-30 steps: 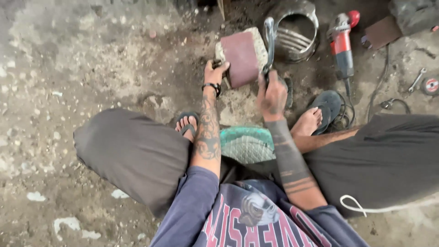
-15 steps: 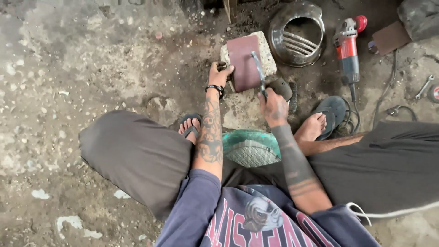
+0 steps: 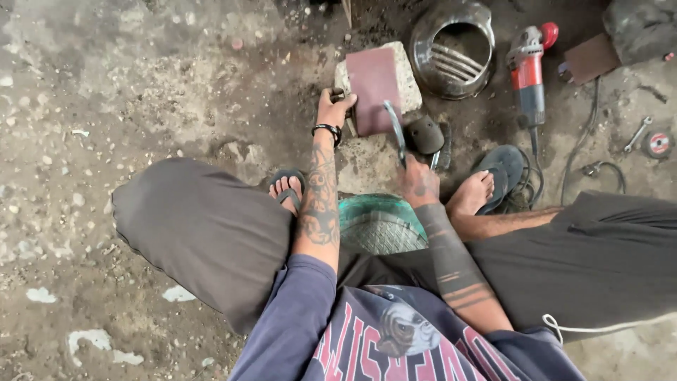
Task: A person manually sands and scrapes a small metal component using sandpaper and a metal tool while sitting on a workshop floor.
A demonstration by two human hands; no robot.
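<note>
A flat reddish-brown metal plate (image 3: 372,83) lies on a pale stone block (image 3: 408,67) on the dirt floor. My left hand (image 3: 331,109) grips the plate's left edge and wears a dark bracelet. My right hand (image 3: 417,182) is pulled back toward me, closed on a curved shiny metal bar (image 3: 395,128) that points up over the plate's lower right corner. A dark rounded object (image 3: 426,135) lies just right of the bar.
A shiny slotted metal bowl (image 3: 451,48) stands behind the block. A red and grey angle grinder (image 3: 527,67) lies to its right with its cable. A spanner (image 3: 637,134) and a disc (image 3: 659,143) lie far right. I sit on a green stool (image 3: 381,224), feet in sandals.
My right hand drew the metal bar back from above the block toward my body, and it now sits lower. My left hand stayed on the plate's edge.
</note>
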